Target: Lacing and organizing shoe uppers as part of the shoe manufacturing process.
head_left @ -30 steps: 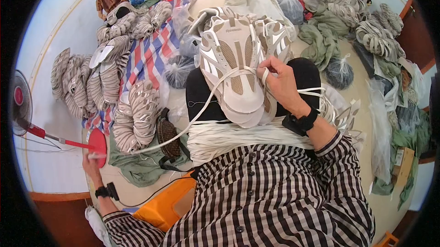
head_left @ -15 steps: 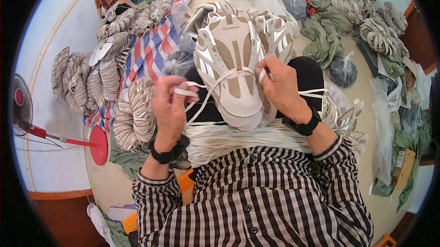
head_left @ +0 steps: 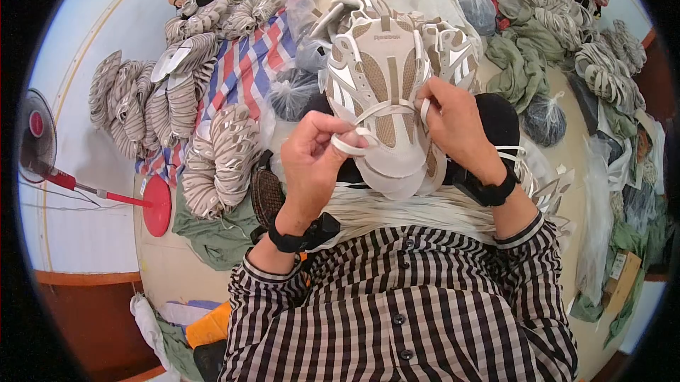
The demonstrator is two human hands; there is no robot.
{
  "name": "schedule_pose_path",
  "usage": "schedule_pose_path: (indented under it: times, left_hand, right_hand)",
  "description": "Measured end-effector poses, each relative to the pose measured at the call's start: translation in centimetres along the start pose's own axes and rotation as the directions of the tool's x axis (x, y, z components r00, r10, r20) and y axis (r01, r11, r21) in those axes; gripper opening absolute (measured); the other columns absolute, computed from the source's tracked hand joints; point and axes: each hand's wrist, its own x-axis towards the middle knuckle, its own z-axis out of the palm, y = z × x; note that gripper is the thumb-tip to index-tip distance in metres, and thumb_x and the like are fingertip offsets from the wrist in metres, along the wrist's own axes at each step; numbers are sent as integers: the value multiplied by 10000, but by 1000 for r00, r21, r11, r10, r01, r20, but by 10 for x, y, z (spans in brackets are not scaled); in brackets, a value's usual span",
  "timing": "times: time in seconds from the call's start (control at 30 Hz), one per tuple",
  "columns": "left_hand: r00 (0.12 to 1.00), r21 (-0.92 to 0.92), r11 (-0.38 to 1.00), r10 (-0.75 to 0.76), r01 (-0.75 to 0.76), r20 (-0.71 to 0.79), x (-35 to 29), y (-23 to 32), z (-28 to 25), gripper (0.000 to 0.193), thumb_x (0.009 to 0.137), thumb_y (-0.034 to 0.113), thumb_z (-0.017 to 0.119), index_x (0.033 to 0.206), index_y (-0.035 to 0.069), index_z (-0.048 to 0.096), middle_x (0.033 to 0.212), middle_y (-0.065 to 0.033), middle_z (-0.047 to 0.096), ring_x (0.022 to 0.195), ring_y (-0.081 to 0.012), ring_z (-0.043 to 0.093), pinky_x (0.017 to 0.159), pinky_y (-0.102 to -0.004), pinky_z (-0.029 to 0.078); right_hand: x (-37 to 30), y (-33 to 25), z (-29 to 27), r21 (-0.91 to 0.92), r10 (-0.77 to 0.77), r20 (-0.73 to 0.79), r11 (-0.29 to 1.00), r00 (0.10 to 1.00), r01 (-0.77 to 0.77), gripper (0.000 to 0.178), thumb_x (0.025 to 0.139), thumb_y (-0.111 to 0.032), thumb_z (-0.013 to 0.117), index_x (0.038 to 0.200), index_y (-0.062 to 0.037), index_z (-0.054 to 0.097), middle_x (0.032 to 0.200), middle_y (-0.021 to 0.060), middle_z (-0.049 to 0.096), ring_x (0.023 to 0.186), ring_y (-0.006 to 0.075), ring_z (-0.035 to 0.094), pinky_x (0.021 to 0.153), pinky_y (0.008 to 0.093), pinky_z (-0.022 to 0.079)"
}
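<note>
A beige and white shoe upper [head_left: 395,155] with tan mesh lies on my lap, toe end toward me, on top of other uppers [head_left: 453,45]. A flat white shoelace [head_left: 388,107] crosses its front. My left hand [head_left: 312,162] pinches a looped length of this lace just beside the upper's left edge. At the right edge, my right hand [head_left: 457,127] is closed on the lace, its fingertips close against the upper. A bundle of white laces [head_left: 354,213] lies across my lap, below the toe.
Bundled uppers [head_left: 219,162] lie on the floor at left, some on a striped sheet [head_left: 237,74]. A red-based fan [head_left: 157,205] stands far left. Green cloth [head_left: 520,74], a tied plastic bag [head_left: 544,123] and more bundles [head_left: 605,74] lie at right. Two people sit at the back.
My left hand has moved right, bringing its lace loop up to the upper's edge. My right hand stays at the right edge, still pinching. The whole view has shifted slightly.
</note>
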Motion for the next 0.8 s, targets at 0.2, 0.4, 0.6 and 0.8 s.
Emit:
schedule_pose_path:
  times: [0.2, 0.4, 0.6, 0.8]
  left_hand:
    - [988, 289, 945, 153, -154, 28, -15, -1, -8, 115, 845, 53, 667, 906, 1, 585, 778, -38, 645, 768, -102, 640, 683, -223, 485]
    - [998, 17, 998, 58, -58, 20, -14, 2, -8, 109, 876, 9, 611, 956, -16, 541, 855, -77, 641, 834, -157, 664, 717, -228, 506]
    - [999, -63, 998, 35, -32, 37, -12, 5, -10, 103, 883, 10, 602, 955, -14, 533, 861, -81, 638, 847, -167, 668, 725, -227, 520]
    - [1000, -43, 999, 10, -10, -3, -14, 6, -9, 126, 861, 55, 636, 913, 1, 534, 836, -98, 638, 744, -176, 668, 672, -271, 542]
  right_hand:
    - [1, -14, 9, -202, -153, -90, 970, 984, 132, 137, 726, 45, 507, 849, -14, 523, 743, 166, 561, 720, 337, 582, 613, 420, 446]
    - [0, 11, 6, 391, 193, 51, 899, 980, -197, 190, 772, 27, 549, 957, -16, 543, 760, 122, 588, 643, 257, 556, 602, 329, 437]
    - [-6, 12, -10, 395, 174, 94, 897, 980, -197, 242, 787, 30, 552, 1024, -17, 544, 811, 123, 605, 693, 244, 588, 655, 315, 468]
    - [-20, -18, -34, 165, 85, -158, 985, 984, -59, 298, 790, 27, 562, 1084, -21, 543, 890, 125, 619, 701, 229, 604, 652, 304, 486]
